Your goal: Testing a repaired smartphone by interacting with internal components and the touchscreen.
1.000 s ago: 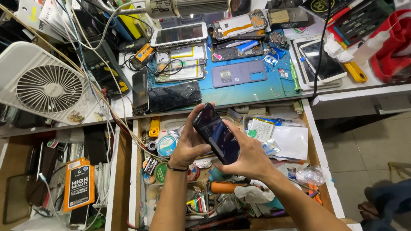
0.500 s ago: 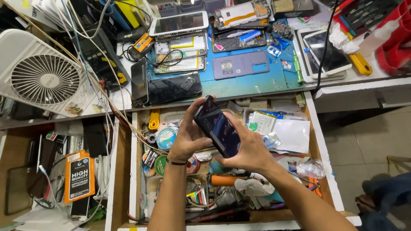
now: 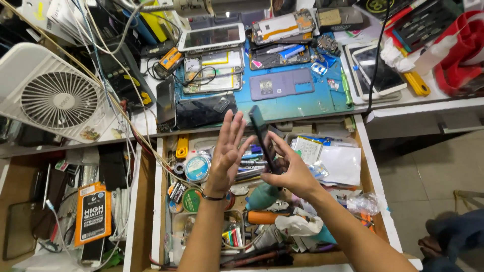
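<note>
Far left: white fan tilted on the bench, a tangle of cables running past it, an orange packet lower down in the side compartment

Next, left hand raised over the open drawer, palm flat, fingers straight and spread, pointing up and away toward the bench; gripping nothing, a dark band at the wrist; fingertips just beside the phone but apart from it, as far as can be told

Dark phone in the middle, held up above the drawer, turned edge-on to the camera so only a thin dark slab shows; long axis running from near the blue mat down toward the body, top end leaning slightly left

Right hand under and to the right of the phone, fingers curled and closed on its lower half, thumb side facing left; forearm coming in from the lower right corner; phone thus lying up and left of that grip, right hand plainly the nearer, being the one in contact

Below both hands, drawer full of tape rolls, pens and small tools; farther right, white paper sheet, then a white tablet on the bench and a red bag at the edge
</note>
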